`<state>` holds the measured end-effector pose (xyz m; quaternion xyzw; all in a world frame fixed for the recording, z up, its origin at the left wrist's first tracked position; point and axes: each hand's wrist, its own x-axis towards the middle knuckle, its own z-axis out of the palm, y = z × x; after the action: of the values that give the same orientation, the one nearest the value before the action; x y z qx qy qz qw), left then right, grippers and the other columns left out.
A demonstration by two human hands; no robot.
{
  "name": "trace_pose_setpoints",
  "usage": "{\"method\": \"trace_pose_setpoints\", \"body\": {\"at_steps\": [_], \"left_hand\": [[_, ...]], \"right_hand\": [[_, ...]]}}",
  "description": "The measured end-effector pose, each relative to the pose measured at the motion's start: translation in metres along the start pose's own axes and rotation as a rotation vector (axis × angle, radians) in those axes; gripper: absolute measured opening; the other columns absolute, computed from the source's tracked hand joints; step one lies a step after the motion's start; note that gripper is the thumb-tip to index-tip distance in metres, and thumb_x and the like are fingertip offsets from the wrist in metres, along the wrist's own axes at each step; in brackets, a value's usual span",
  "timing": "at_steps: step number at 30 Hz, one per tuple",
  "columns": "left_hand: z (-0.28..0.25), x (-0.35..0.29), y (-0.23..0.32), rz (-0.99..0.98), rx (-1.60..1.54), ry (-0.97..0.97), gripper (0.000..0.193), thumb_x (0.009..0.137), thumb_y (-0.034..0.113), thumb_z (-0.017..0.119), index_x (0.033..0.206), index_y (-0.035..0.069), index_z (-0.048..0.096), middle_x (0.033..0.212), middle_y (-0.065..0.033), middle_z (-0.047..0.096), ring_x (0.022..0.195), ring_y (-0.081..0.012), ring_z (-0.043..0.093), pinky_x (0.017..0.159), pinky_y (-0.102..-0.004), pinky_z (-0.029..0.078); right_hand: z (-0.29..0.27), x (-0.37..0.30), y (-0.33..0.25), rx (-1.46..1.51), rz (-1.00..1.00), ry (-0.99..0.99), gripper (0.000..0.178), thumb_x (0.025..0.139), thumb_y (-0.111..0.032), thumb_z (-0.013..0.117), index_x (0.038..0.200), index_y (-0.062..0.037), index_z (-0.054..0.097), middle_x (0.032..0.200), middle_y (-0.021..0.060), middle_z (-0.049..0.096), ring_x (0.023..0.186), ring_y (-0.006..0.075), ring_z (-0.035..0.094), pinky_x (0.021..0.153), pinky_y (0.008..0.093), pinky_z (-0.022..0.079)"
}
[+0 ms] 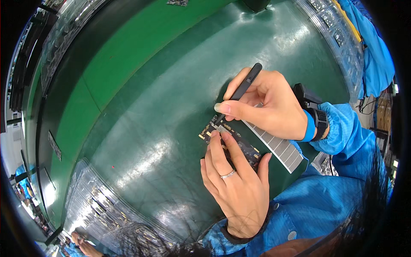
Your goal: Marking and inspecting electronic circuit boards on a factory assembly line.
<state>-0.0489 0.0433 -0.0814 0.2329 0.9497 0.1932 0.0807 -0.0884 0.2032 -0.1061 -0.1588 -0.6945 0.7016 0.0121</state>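
A black circuit board (244,147) with gold contacts lies on the green mat under my left hand (235,180). The index and middle fingertips press on its upper part, next to a small grey patch (221,128), while the thumb rests by its right edge. My right hand (267,103) is closed round a slim black pen-like tool (247,81) with a rounded upper end. It slants down to the board's top edge; whether its tip touches is hard to tell. Partly beneath my right hand lies a sheet of grey rectangular stickers (280,152).
Clear plastic trays of circuit boards (100,205) stand at the lower left, and more trays (338,38) at the upper right. A bright green strip (107,73) runs along the far left, with a small board (54,145) on it. A blue cord (305,158) hangs below my right wrist.
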Motion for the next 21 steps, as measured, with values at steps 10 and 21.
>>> {"method": "trace_pose_setpoints", "body": {"at_steps": [10, 21], "left_hand": [[-0.003, 0.003, 0.002, 0.029, 0.025, -0.02, 0.09, 0.081, 0.044, 0.081, 0.147, -0.006, 0.048, 0.154, -0.018, 0.044, 0.13, -0.0374, 0.051, 0.108, -0.0529, 0.044], [-0.011, 0.008, 0.004, 0.002, 0.09, -0.068, 0.081, 0.09, 0.049, 0.071, 0.147, -0.003, 0.048, 0.157, -0.0138, 0.043, 0.133, -0.0332, 0.049, 0.108, -0.0575, 0.043]], "right_hand": [[-0.002, 0.0, 0.0, 0.0, -0.043, -0.006, 0.018, 0.092, -0.011, 0.08, 0.095, 0.0009, 0.067, 0.083, 0.0046, 0.073, 0.075, 0.0075, 0.066, 0.066, 0.0232, 0.054], [-0.032, -0.009, -0.022, -0.199, -0.324, -0.009, 0.015, 0.093, -0.007, 0.077, 0.099, 0.0038, 0.069, 0.085, 0.0095, 0.076, 0.08, 0.012, 0.074, 0.07, 0.0231, 0.058]]}}
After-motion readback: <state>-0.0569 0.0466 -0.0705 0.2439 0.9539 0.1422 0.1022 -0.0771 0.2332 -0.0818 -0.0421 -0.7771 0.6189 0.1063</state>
